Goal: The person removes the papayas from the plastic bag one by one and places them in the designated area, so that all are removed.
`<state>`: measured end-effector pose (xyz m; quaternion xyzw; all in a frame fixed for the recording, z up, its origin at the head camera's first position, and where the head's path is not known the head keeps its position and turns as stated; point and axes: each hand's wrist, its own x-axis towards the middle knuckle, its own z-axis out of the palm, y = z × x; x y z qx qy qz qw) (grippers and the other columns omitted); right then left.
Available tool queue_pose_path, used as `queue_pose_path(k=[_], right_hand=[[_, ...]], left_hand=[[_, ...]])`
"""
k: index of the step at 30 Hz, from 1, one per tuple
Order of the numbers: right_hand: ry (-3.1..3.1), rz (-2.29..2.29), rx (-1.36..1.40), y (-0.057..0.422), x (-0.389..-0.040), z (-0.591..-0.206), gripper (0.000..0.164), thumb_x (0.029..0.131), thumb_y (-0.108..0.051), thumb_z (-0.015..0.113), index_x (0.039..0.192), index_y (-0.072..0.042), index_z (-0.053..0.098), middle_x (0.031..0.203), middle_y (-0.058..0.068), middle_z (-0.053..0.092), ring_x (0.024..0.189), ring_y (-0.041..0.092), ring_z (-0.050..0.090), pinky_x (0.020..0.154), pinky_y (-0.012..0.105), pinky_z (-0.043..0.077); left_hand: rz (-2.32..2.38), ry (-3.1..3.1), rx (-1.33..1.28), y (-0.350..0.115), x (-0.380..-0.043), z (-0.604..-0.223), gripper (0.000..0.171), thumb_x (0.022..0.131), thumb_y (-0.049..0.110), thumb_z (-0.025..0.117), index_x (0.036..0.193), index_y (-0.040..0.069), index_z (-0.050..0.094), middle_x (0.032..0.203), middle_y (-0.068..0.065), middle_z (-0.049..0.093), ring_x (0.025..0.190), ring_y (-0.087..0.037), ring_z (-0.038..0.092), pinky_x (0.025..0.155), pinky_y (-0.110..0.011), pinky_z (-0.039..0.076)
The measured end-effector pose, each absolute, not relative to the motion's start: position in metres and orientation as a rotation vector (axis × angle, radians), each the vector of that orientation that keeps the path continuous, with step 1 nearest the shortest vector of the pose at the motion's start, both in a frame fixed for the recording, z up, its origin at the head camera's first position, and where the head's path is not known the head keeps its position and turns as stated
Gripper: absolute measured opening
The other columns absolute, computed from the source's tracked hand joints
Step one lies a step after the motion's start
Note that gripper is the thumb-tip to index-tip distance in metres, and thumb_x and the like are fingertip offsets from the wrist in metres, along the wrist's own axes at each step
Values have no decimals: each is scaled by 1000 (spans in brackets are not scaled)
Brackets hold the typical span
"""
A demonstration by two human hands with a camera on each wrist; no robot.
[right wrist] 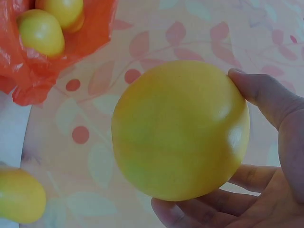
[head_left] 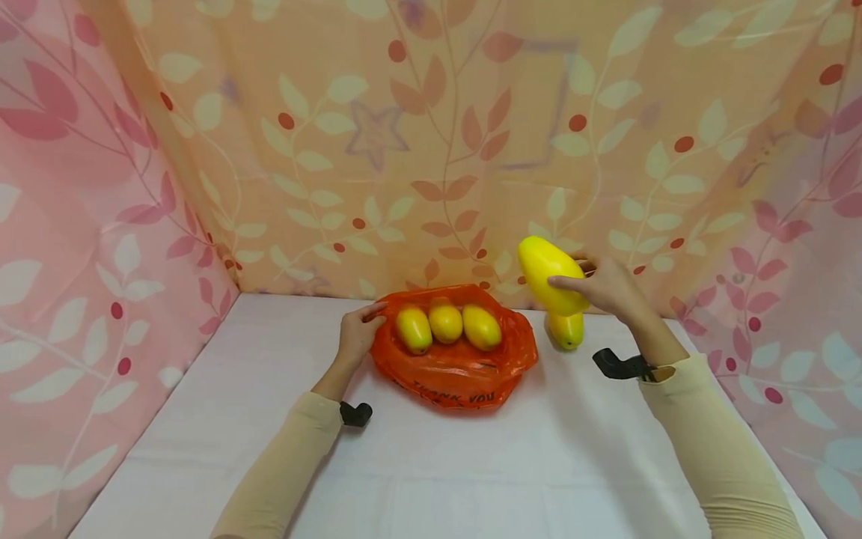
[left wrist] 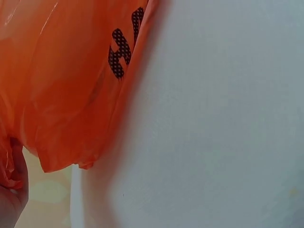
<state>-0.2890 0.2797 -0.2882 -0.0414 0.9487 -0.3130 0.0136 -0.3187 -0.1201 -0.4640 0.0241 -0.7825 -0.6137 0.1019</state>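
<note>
My right hand (head_left: 606, 284) holds a yellow mango (head_left: 547, 273) up in the air, thumb on one side and fingers on the other. In the right wrist view the mango (right wrist: 180, 130) shows end-on and large. At the left side of an orange plastic bag (head_left: 438, 382), my left hand (head_left: 357, 333) pinches its edge; the left wrist view shows fingers (left wrist: 18, 164) bent round the bag's film. Inside the opened bag lie three yellow mangoes (head_left: 445, 323) side by side. One more mango (head_left: 567, 331) lies on the table, partly hidden behind the raised one.
A white-covered table (head_left: 417, 479) carries the bag, which has black "THANK YOU" lettering. Leaf-patterned cloth (head_left: 377, 209) hangs behind the table and along both sides. A black wrist mount (head_left: 619, 365) sits on the right wrist, another mount (head_left: 357, 414) on the left.
</note>
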Motion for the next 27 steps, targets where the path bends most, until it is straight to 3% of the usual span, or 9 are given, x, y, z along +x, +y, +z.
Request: queue_pose_path(k=[8,15,21,27], right_hand=[[2932,-1039,-99,295,-291,-292,89,84,-60,65,147,-3,38,138,30,48,113,43,56,92,48,54],[2961,-1026,-52,307,-289,-294,92,84,-63,63,147,-1,36,138,31,48,112,43,56,90,47,55],[2963,-1066,-20,319,-288,-298,91,84,-62,63,147,-1,37,134,32,50,109,42,56,79,33,55],[2968,-1112,-14,332,-286,-302,86,87,-59,63,146,-1,39,132,34,50,106,42,58,73,26,53]], left_hand=[[-1838,-2290,87,-119,-321,-465,29,90,5,65,118,2,70,116,-19,70,108,-27,65,74,-8,49],[-1815,-2299,85,-118,-319,-467,28,91,6,64,118,1,70,117,-19,70,111,-26,63,82,-17,52],[-1771,-2320,81,-118,-319,-469,29,91,9,65,119,4,70,117,-18,70,111,-26,63,90,-29,53],[-1687,-2373,29,-117,-319,-468,35,88,17,71,122,8,69,126,-16,66,124,-30,57,106,-44,46]])
